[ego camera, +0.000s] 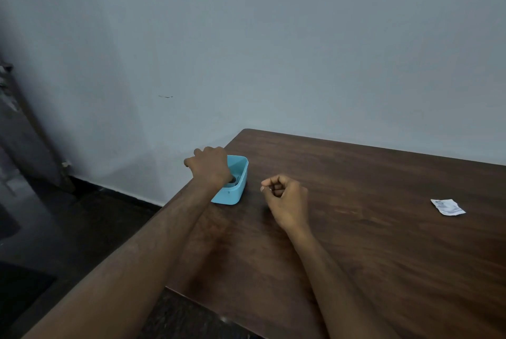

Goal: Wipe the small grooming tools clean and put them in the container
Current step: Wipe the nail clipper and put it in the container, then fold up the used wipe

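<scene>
A light blue plastic container [237,188] stands near the table's left edge. My left hand [209,166] lies over its left side, knuckles up, with the fingers curled down round the left rim. Just below my wrist, a small dark and metallic tool [233,180] shows inside the container; the rest of the inside is hidden. To the right of the container, my right hand [284,199] hovers just above the table with the fingers curled into a loose fist. Nothing shows in it.
The dark wooden table [356,229] stands against a pale wall, its left edge right beside the container. A small crumpled white packet [447,206] lies far to the right. A dark floor lies to the left of the table.
</scene>
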Action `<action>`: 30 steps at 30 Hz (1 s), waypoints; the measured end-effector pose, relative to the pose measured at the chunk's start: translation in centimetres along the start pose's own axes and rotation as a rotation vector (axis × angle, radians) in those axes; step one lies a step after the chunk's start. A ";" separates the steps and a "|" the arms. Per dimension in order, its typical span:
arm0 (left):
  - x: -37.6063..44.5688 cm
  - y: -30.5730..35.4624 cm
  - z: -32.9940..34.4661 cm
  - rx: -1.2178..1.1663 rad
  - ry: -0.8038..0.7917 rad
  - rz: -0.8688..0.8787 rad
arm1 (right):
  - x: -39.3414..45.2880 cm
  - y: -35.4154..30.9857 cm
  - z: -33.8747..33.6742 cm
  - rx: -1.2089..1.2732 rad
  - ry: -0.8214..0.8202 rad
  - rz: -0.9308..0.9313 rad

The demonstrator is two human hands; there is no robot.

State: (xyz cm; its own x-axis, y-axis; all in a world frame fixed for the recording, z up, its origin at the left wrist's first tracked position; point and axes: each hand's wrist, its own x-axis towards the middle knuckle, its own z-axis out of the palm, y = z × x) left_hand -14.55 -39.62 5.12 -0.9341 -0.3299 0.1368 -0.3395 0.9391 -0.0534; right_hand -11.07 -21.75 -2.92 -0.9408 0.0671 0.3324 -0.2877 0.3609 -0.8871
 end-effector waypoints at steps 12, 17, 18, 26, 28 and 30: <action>-3.1 -1.3 2.1 -0.388 -0.090 0.059 | -0.1 0.0 0.0 -0.004 0.016 -0.012; -2.9 -2.1 2.8 -0.438 -0.048 0.080 | -0.1 0.0 -0.2 -0.019 0.009 0.003; -2.8 -2.1 2.9 -0.439 -0.053 0.082 | -0.1 0.0 -0.1 -0.023 0.007 0.005; -4.6 -0.3 -0.4 -0.423 0.169 0.150 | 0.1 1.1 -1.6 0.140 0.112 0.072; -5.3 1.0 -0.8 -0.573 0.249 0.273 | 0.0 1.7 -3.0 0.217 0.138 0.126; -5.9 3.0 -0.6 -0.728 0.294 0.433 | -0.2 2.4 -4.8 0.248 0.134 0.140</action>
State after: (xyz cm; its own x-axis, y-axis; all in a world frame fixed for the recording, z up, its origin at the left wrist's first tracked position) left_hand -10.04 -34.77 4.76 -0.8637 0.0111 0.5039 0.2836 0.8372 0.4677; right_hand -10.69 -16.42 -3.63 -0.9471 0.2279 0.2260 -0.2073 0.1031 -0.9728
